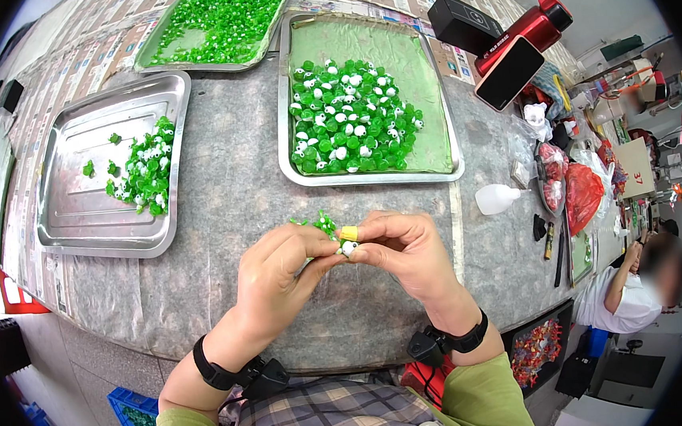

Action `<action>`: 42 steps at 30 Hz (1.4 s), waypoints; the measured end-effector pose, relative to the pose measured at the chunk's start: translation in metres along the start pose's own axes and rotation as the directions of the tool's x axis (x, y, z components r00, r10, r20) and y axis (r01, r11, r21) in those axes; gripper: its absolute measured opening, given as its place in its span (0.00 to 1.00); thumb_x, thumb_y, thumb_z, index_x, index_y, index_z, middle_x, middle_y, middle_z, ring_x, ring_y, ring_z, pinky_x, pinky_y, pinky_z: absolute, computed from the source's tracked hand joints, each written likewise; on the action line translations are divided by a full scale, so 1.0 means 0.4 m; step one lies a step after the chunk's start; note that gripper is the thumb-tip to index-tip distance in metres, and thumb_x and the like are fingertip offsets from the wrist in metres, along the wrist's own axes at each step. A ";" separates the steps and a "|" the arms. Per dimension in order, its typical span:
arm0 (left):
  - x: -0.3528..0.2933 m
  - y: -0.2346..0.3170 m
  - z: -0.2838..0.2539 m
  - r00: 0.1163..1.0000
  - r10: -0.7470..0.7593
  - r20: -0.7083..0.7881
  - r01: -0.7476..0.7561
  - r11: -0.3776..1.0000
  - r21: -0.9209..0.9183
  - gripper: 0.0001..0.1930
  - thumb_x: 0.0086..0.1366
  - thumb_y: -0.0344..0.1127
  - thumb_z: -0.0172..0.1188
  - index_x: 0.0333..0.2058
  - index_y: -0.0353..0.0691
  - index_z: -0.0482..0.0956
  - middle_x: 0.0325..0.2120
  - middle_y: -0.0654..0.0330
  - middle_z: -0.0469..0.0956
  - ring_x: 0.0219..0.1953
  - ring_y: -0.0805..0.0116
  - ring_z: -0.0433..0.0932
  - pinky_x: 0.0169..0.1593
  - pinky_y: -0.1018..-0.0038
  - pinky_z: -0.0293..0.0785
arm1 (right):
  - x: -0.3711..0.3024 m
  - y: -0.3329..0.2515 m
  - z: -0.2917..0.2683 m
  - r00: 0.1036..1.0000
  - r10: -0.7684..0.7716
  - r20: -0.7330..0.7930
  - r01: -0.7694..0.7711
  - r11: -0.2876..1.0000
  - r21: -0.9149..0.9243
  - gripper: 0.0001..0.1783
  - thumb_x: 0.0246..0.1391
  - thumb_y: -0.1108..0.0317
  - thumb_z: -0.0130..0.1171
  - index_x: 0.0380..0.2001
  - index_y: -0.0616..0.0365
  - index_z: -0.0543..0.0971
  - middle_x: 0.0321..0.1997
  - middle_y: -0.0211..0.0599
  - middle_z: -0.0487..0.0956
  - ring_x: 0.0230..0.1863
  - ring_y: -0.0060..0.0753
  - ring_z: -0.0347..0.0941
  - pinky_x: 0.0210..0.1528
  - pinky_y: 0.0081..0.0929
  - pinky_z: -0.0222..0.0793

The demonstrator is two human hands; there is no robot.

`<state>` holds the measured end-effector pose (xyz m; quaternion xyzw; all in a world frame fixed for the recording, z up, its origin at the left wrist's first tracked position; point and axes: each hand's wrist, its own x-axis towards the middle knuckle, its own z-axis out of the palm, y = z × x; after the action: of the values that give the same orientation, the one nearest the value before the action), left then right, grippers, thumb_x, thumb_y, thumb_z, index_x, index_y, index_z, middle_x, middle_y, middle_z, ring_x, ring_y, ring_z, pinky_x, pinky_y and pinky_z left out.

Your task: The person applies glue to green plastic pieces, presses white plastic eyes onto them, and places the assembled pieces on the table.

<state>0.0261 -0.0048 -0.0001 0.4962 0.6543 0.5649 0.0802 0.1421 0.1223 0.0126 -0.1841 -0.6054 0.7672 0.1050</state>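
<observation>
My left hand (pixel 281 270) and my right hand (pixel 410 255) meet over the table near its front edge. Between their fingertips they pinch a small white piece with a dark eye dot (pixel 349 247), with a bit of green against it. A yellow band (pixel 349 233) sits at the tip of my right index finger. Just beyond my fingers lie a few small green plastic pieces (pixel 324 221). Ahead, a metal tray (pixel 370 177) lined with green cloth holds a heap of green and white eyed pieces (pixel 349 116).
Left stands a metal tray (pixel 74 186) with assembled green figures (pixel 149 164); behind, another tray holds green pieces (pixel 229 17). To the right are a white squeeze bottle (pixel 497 198), a phone (pixel 509 73), a red flask (pixel 531 30) and a black box (pixel 464 23). A person (pixel 624 295) sits far right.
</observation>
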 end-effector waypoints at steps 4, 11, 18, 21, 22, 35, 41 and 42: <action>0.000 0.006 0.000 0.994 0.100 -0.036 -0.097 0.993 0.068 0.10 0.40 0.25 0.64 0.23 0.39 0.73 0.21 0.61 0.74 0.23 0.66 0.73 0.26 0.76 0.69 | -0.008 -0.014 0.002 0.997 -0.081 0.019 0.083 0.992 -0.091 0.10 0.43 0.77 0.58 0.33 0.65 0.76 0.29 0.30 0.74 0.31 0.16 0.69 0.33 0.11 0.65; 0.004 0.016 -0.002 0.981 0.184 -0.055 -0.182 0.983 0.034 0.11 0.38 0.25 0.65 0.22 0.38 0.73 0.21 0.61 0.74 0.23 0.68 0.73 0.25 0.76 0.68 | -0.015 -0.036 -0.003 0.990 -0.114 0.081 0.117 0.993 -0.034 0.14 0.42 0.77 0.59 0.36 0.63 0.75 0.31 0.32 0.74 0.33 0.19 0.71 0.36 0.15 0.67; -0.002 0.004 -0.006 0.961 0.264 -0.088 -0.261 0.964 0.037 0.11 0.38 0.23 0.64 0.23 0.38 0.73 0.22 0.61 0.73 0.23 0.67 0.73 0.24 0.77 0.68 | -0.023 -0.036 0.018 0.965 -0.257 0.050 0.261 0.934 -0.243 0.21 0.39 0.77 0.61 0.40 0.62 0.68 0.35 0.34 0.74 0.34 0.25 0.72 0.37 0.19 0.68; 0.003 0.008 -0.005 0.954 0.285 -0.095 -0.279 0.958 0.067 0.12 0.38 0.23 0.64 0.24 0.39 0.73 0.23 0.61 0.73 0.24 0.67 0.73 0.25 0.76 0.69 | -0.023 -0.041 0.017 0.890 -0.444 0.104 0.435 0.758 -0.486 0.21 0.37 0.79 0.60 0.38 0.61 0.68 0.33 0.37 0.74 0.32 0.31 0.73 0.34 0.22 0.68; 0.004 0.009 -0.006 0.964 0.252 -0.089 -0.249 0.967 0.046 0.12 0.38 0.23 0.64 0.24 0.38 0.73 0.24 0.61 0.73 0.25 0.67 0.73 0.26 0.76 0.69 | -0.021 -0.041 0.017 0.839 -0.520 0.163 0.506 0.633 -0.586 0.21 0.36 0.80 0.60 0.38 0.60 0.68 0.33 0.39 0.74 0.31 0.35 0.73 0.33 0.24 0.68; -0.005 0.006 -0.015 0.983 0.171 -0.071 -0.174 0.984 -0.036 0.10 0.41 0.24 0.62 0.27 0.38 0.77 0.24 0.59 0.76 0.25 0.65 0.75 0.27 0.76 0.71 | -0.010 -0.056 0.026 0.683 -0.670 0.292 0.651 0.376 -0.659 0.20 0.33 0.81 0.61 0.34 0.59 0.68 0.29 0.38 0.75 0.29 0.38 0.73 0.27 0.26 0.69; -0.007 0.008 -0.015 0.999 0.035 0.005 -0.034 0.990 -0.138 0.08 0.45 0.23 0.60 0.27 0.38 0.77 0.24 0.58 0.76 0.26 0.66 0.76 0.28 0.77 0.71 | -0.013 -0.060 0.022 0.732 -0.626 0.270 0.608 0.419 -0.675 0.12 0.33 0.78 0.62 0.26 0.59 0.73 0.28 0.37 0.75 0.28 0.35 0.73 0.26 0.23 0.69; -0.006 0.010 -0.016 0.999 0.036 0.005 -0.035 0.990 -0.140 0.08 0.45 0.23 0.60 0.27 0.38 0.77 0.24 0.58 0.76 0.26 0.66 0.76 0.28 0.77 0.71 | -0.015 -0.058 0.021 0.747 -0.617 0.249 0.594 0.450 -0.666 0.11 0.33 0.77 0.62 0.25 0.59 0.73 0.28 0.36 0.75 0.27 0.34 0.73 0.26 0.23 0.69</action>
<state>0.0253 -0.0113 0.0041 0.5032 0.6039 0.6088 0.1070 0.1427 0.1184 0.0376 0.0069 -0.8750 0.3798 0.3002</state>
